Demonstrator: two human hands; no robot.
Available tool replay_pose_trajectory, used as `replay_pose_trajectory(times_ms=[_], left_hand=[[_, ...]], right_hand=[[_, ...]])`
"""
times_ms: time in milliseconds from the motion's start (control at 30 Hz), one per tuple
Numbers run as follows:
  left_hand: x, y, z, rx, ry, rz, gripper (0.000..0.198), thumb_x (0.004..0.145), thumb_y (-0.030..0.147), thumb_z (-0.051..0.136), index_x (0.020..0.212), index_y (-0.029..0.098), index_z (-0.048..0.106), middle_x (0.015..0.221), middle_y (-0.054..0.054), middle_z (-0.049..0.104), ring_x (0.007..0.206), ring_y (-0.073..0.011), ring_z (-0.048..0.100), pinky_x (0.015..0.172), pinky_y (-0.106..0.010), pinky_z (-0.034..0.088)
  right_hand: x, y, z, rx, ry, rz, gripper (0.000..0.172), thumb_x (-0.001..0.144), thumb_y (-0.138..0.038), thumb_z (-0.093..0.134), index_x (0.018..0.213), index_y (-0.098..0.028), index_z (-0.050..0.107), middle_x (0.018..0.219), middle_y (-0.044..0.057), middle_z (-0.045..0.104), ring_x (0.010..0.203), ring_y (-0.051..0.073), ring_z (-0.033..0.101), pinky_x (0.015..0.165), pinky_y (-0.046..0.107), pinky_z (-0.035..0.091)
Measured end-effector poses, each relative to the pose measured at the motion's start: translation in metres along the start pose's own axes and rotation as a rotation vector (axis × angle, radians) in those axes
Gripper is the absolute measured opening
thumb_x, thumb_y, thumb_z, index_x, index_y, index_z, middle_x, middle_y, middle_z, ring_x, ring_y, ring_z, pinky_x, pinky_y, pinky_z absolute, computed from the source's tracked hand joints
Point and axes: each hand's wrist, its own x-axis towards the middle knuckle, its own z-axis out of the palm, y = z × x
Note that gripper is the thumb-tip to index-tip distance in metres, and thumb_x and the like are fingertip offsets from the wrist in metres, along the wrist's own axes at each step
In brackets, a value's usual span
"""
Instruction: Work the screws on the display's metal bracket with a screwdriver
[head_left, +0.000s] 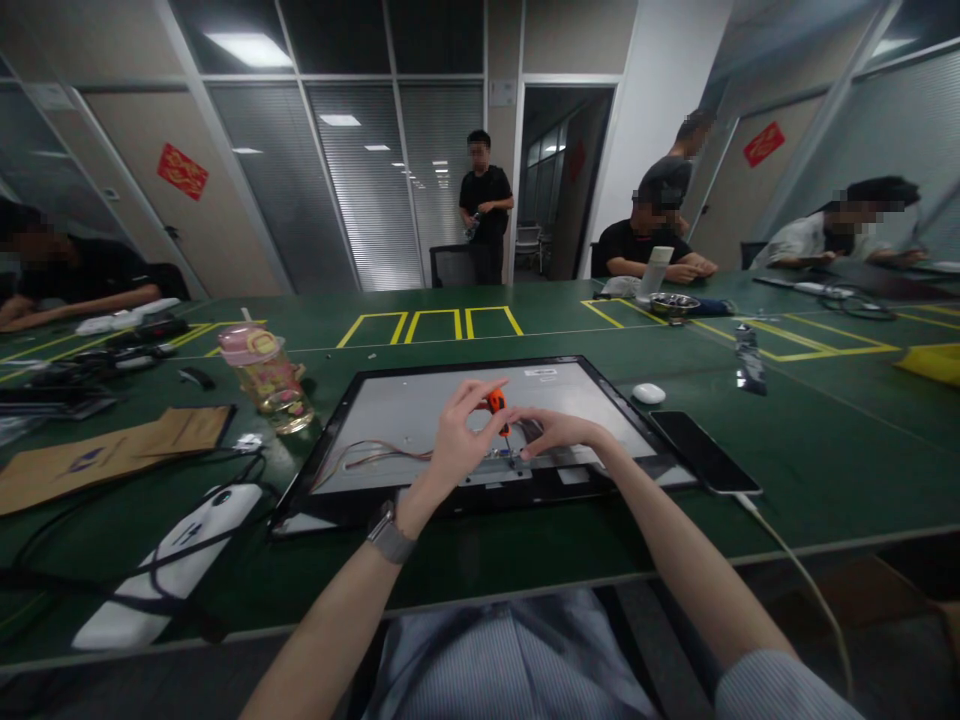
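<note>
Green desk (825,440) in a glass-walled office, where a flat display panel (420,400) lies at centre. Near the panel's 6 o'clock edge, the left hand (459,440) has its grip pinched around a small orange screwdriver (495,403), held upright. The right hand (559,432), at the tool's 3 o'clock, rests fingers outstretched on the panel, grasping nothing. A pink-lidded bottle (266,375) stands at 9 o'clock and a phone (701,450) lies at 3 o'clock.

1 head-worn camera is looking forward and down over the green table (825,470), sitting near the panel (405,410) at frame center, with the room filling the top.
</note>
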Motion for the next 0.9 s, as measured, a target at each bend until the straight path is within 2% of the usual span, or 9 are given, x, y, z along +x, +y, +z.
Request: replay_pose_trajectory(times_ms=[100, 167, 367, 433, 567, 667, 767, 900], left_hand=[[0.0, 0.001, -0.0012, -0.165, -0.079, -0.035, 0.035, 0.089, 0.02, 0.05, 0.122, 0.022, 0.057, 0.118, -0.009, 0.053, 0.103, -0.0173, 0.06, 0.087, -0.03, 0.053], [-0.0001, -0.0014, -0.0009, -0.226, -0.072, -0.063, 0.035, 0.09, 0.019, 0.048, 0.124, 0.021, 0.055, 0.12, -0.01, 0.052, 0.104, -0.0176, 0.061, 0.088, -0.031, 0.053], [0.0008, -0.0061, 0.0008, 0.011, 0.074, -0.047, 0.03, 0.081, 0.022, 0.063, 0.11, 0.022, 0.064, 0.095, -0.004, 0.054, 0.086, -0.0125, 0.057, 0.075, -0.024, 0.054], [0.0016, -0.0037, -0.0005, 0.003, 0.046, -0.043, 0.03, 0.081, 0.023, 0.063, 0.112, 0.022, 0.064, 0.097, -0.004, 0.053, 0.089, -0.0131, 0.057, 0.078, -0.025, 0.053], [0.0026, -0.0001, -0.0039, -0.181, -0.09, -0.077, 0.034, 0.091, 0.023, 0.048, 0.124, 0.021, 0.057, 0.113, -0.009, 0.055, 0.099, -0.0163, 0.06, 0.085, -0.031, 0.053], [0.0025, -0.001, -0.0043, -0.165, -0.064, -0.091, 0.033, 0.09, 0.023, 0.05, 0.121, 0.021, 0.058, 0.107, -0.008, 0.057, 0.095, -0.0154, 0.06, 0.083, -0.03, 0.054], [0.0025, -0.0018, -0.0043, -0.103, -0.035, -0.068, 0.031, 0.086, 0.024, 0.057, 0.116, 0.022, 0.062, 0.104, -0.006, 0.055, 0.093, -0.0149, 0.058, 0.081, -0.027, 0.054], [0.0038, -0.0004, -0.0061, -0.292, -0.197, -0.087, 0.038, 0.088, 0.022, 0.053, 0.125, 0.024, 0.056, 0.123, -0.01, 0.051, 0.106, -0.0185, 0.058, 0.089, -0.032, 0.052]], right_hand=[[-0.0001, -0.0015, 0.0001, -0.003, -0.001, 0.0, 0.071, 0.056, -0.054, 0.079, 0.119, -0.026, 0.059, 0.141, 0.003, 0.045, 0.133, 0.031, 0.036, 0.111, 0.043, 0.027], [-0.0002, -0.0017, 0.0001, -0.008, 0.001, -0.001, 0.071, 0.057, -0.053, 0.079, 0.119, -0.025, 0.058, 0.145, 0.004, 0.041, 0.134, 0.03, 0.035, 0.112, 0.042, 0.025], [-0.0005, -0.0013, 0.0001, -0.023, 0.006, -0.017, 0.069, 0.059, -0.055, 0.077, 0.118, -0.023, 0.058, 0.143, 0.005, 0.044, 0.133, 0.03, 0.036, 0.112, 0.041, 0.025], [-0.0007, -0.0024, 0.0, -0.03, 0.003, -0.02, 0.069, 0.059, -0.054, 0.077, 0.117, -0.023, 0.058, 0.141, 0.006, 0.045, 0.133, 0.029, 0.037, 0.112, 0.041, 0.026], [-0.0014, -0.0037, -0.0002, -0.034, 0.0, 0.012, 0.071, 0.058, -0.055, 0.077, 0.119, -0.024, 0.057, 0.143, 0.005, 0.043, 0.134, 0.03, 0.035, 0.113, 0.04, 0.024], [-0.0014, -0.0016, -0.0003, -0.031, -0.002, 0.028, 0.072, 0.058, -0.055, 0.077, 0.12, -0.026, 0.057, 0.146, 0.003, 0.039, 0.136, 0.03, 0.033, 0.113, 0.04, 0.024], [-0.001, 0.0008, -0.0005, -0.031, -0.006, 0.014, 0.072, 0.059, -0.054, 0.077, 0.122, -0.027, 0.055, 0.143, 0.003, 0.042, 0.134, 0.029, 0.034, 0.112, 0.042, 0.026], [-0.0011, -0.0004, -0.0008, -0.048, 0.001, 0.017, 0.071, 0.059, -0.054, 0.077, 0.121, -0.026, 0.057, 0.136, 0.005, 0.049, 0.129, 0.03, 0.04, 0.11, 0.044, 0.029]])
